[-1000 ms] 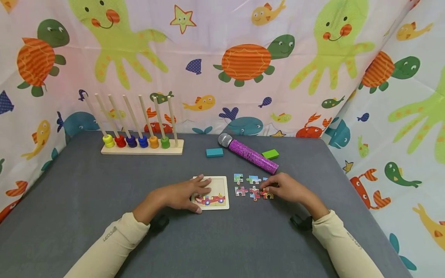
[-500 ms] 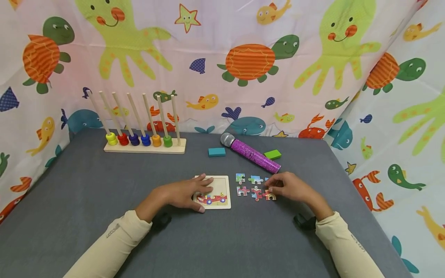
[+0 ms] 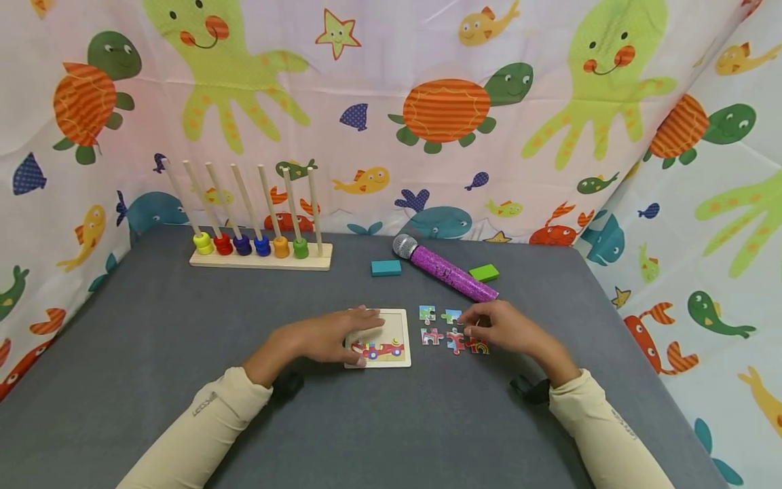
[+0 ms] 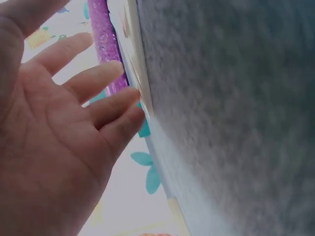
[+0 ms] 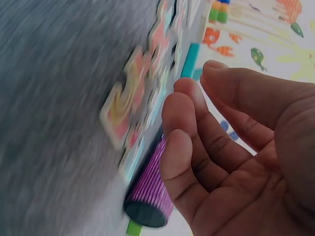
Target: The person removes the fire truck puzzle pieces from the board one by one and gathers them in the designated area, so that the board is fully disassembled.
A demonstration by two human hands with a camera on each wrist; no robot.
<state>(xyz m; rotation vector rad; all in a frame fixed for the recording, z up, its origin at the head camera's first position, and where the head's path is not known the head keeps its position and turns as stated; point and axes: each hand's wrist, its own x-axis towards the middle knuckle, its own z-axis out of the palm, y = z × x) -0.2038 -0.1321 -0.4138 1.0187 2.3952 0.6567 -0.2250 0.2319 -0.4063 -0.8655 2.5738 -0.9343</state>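
A small wooden puzzle board (image 3: 391, 329) with a red racing car picture lies at the table's middle. My left hand (image 3: 326, 336) is at its left side, fingers fairly straight over the upper left part and thumb at the lower left. Right of the board lie several jigsaw pieces (image 3: 455, 339) in two rows. My right hand (image 3: 504, 327) hovers over the right end of these rows and hides part of them. In the right wrist view its fingers (image 5: 179, 113) are loosely bent, thumb apart, and nothing shows between them; the pieces (image 5: 120, 113) lie on the cloth beyond.
Behind the pieces lies a glittery purple microphone (image 3: 455, 273). A teal block (image 3: 386, 268) and a green block (image 3: 485, 273) are near it. A wooden peg stand (image 3: 263, 260) with coloured rings stands at the back left. A patterned curtain (image 3: 366, 102) backs the grey table (image 3: 366, 428).
My right hand has moved a little left over the pieces. The left hand's fingers have drawn closer together and shifted toward the board's top. The head view has shifted slightly.
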